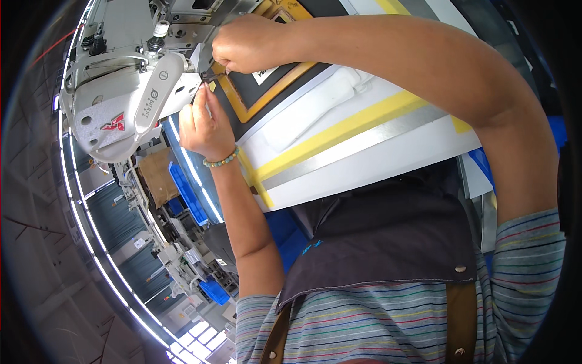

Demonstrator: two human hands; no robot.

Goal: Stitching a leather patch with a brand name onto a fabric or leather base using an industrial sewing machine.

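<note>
Both my hands meet at the needle end of a white sewing machine [112,109]. My left hand [206,124], with a beaded bracelet [222,159] at the wrist, is pinched closed just below a small dark metal part [210,77]. What lies between its fingertips is too small to make out. From the right, my right hand [248,43] reaches across with curled fingers, its fingertips close to the same metal part. Whatever it grips is hidden. Beneath it lies an orange-yellow frame [245,112] around a dark panel with a white label [264,74].
A white work board [364,164] with yellow tape strips [339,136] spreads before me. On it rests a white glove-like cloth [315,106]. Blue bins [188,194] and a brown carton [159,176] stand beyond the table edge at left.
</note>
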